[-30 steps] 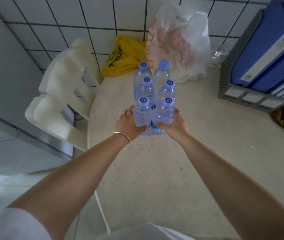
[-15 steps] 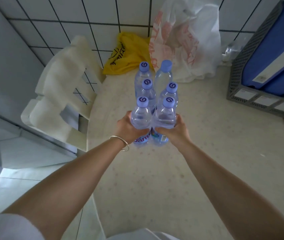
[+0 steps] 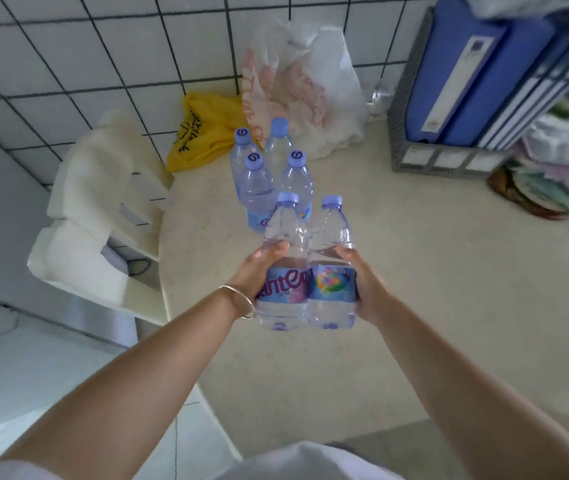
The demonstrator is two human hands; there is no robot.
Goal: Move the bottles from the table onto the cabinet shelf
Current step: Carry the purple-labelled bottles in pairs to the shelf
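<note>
Two clear water bottles with pale blue caps are lifted off the beige table, side by side and touching. My left hand grips the left bottle around its label. My right hand grips the right bottle the same way. Behind them several more bottles of the same kind stand upright in a cluster on the table. No cabinet shelf is in view.
A yellow bag and a white plastic bag lie against the tiled wall. A grey file rack with blue binders stands at the back right, with a heap of cloths beside it. A white plastic chair is at the table's left.
Both hands have lifted the two front bottles up off the table and drawn them toward me, away from the cluster that stays standing.
</note>
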